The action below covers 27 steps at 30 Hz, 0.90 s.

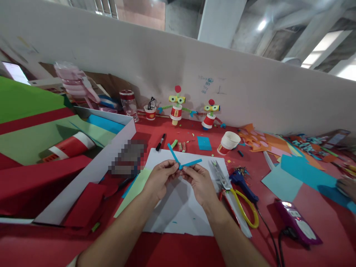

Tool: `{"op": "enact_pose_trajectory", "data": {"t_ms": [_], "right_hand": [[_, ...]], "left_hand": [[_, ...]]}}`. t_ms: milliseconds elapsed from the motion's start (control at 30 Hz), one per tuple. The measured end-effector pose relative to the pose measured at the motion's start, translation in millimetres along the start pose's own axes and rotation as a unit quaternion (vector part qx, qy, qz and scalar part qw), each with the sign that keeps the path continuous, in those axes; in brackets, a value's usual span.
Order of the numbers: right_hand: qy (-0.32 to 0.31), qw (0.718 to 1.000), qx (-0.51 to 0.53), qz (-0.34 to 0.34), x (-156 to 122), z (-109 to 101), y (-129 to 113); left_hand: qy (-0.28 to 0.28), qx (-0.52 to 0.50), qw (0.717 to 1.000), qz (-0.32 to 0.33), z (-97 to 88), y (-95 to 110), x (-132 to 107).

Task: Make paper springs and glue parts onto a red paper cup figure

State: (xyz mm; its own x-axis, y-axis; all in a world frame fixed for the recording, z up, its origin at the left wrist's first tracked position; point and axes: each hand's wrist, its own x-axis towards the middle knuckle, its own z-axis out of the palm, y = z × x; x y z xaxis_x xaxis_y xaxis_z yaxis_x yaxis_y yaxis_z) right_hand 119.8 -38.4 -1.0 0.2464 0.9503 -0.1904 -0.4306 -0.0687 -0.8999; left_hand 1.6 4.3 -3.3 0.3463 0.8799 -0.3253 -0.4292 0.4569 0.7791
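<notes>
My left hand (160, 180) and my right hand (200, 182) meet over a white sheet (178, 211) on the red table. Both pinch the crossing point of blue paper strips (182, 162); one strip sticks up to the left, the other points right. The fingers of both hands are closed on the strips. Yellow-handled scissors (232, 193) lie just right of my right hand.
Two paper-cup robot figures (177, 107) (210, 115) stand by the back wall. A tipped paper cup (228, 142), a black marker (160, 142), a blue glue gun (244, 183) and coloured paper scraps (292, 163) lie around. A white box (91, 170) sits left. Another person's hand (347, 187) shows at right.
</notes>
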Motion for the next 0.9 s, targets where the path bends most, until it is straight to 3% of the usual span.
{"op": "enact_pose_trajectory", "data": {"t_ms": [233, 400, 633, 800, 900], "right_hand": [[0.013, 0.996, -0.084, -0.036, 2, -1, 1], [0.022, 0.988, -0.145, -0.053, 3, -5, 0], [-0.022, 0.994, -0.105, 0.007, 3, -7, -7], [-0.006, 0.98, -0.193, -0.044, 4, -10, -9], [-0.005, 0.981, -0.189, -0.053, 4, -11, -8]], "left_hand": [[-0.009, 0.018, 1.0, 0.019, 1.3, 2, -1], [-0.022, 0.017, 1.0, -0.001, 1.7, 2, -2], [-0.039, 0.02, 0.999, 0.019, 1.7, 4, -4], [-0.049, 0.083, 0.995, 0.018, 1.2, 4, -5], [-0.038, 0.089, 0.994, 0.04, 1.1, 1, -4]]}}
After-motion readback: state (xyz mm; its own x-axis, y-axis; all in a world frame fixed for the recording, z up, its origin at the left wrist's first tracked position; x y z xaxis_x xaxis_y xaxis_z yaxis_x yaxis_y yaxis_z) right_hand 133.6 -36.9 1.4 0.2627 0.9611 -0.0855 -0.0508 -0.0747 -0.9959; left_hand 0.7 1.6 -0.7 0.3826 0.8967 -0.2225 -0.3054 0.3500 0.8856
